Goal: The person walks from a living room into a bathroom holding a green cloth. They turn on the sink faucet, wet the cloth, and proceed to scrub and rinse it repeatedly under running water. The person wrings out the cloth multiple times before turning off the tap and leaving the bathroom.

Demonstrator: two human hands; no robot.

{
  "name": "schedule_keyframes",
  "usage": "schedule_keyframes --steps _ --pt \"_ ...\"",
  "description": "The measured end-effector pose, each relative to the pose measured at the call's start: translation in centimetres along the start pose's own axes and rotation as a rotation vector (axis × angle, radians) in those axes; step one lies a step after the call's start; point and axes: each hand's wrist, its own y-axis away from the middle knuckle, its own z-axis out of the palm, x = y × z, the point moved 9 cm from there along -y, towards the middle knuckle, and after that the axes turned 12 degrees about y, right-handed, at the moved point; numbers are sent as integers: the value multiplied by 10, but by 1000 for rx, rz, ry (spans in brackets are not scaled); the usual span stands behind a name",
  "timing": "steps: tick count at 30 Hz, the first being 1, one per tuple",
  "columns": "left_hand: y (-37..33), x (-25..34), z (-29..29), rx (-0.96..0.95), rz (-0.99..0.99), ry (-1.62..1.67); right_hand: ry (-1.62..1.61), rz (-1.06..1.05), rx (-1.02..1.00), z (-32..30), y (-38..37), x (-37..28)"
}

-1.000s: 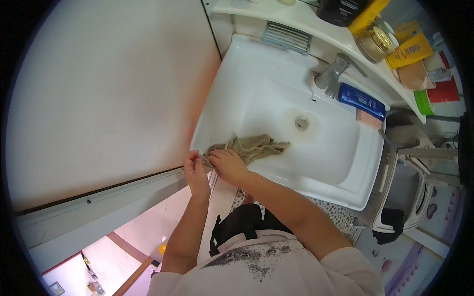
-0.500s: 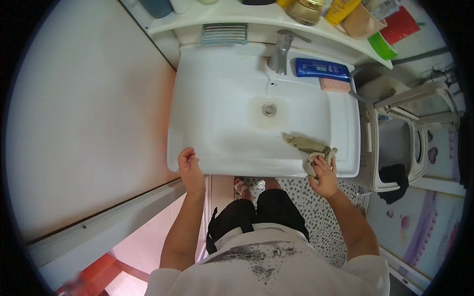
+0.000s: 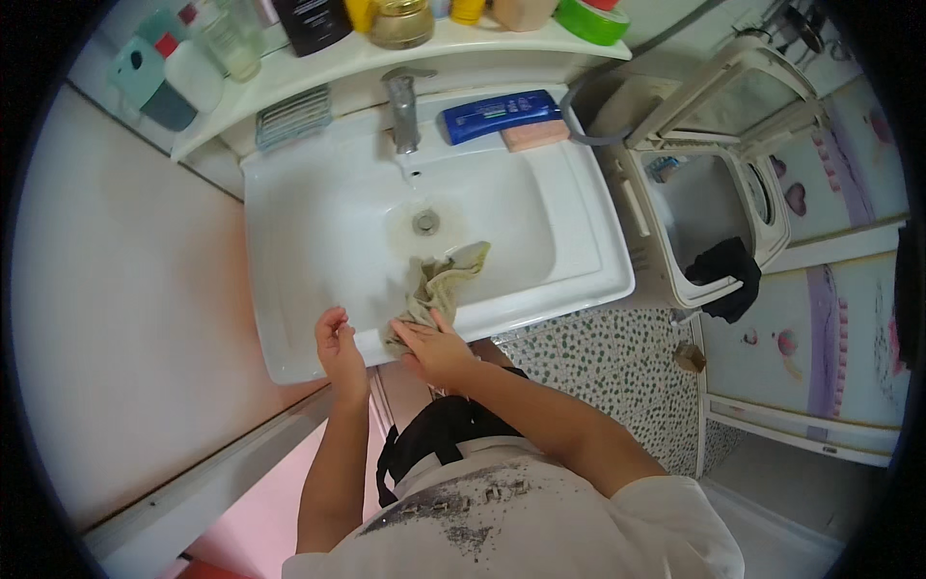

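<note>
I see the cloth [image 3: 431,288], under the right hand [image 3: 436,353], fingers apart, swept nearer the left hand [image 3: 340,349], whose fingers seem curled.

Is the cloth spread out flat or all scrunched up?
Scrunched up: the cloth lies in wrinkled bunches, with the right hand on its near end at the front edge of the sink.

White sink [image 3: 299,261] with grey-green cloth [image 3: 432,289] at front, blue bottle [image 3: 500,116] and pink block [image 3: 536,136] at back.
</note>
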Motion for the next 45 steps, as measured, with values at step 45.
schedule_keyframes --steps 45 --pt "-10 -15 60 -64 -66 -11 229 298 26 -72 56 125"
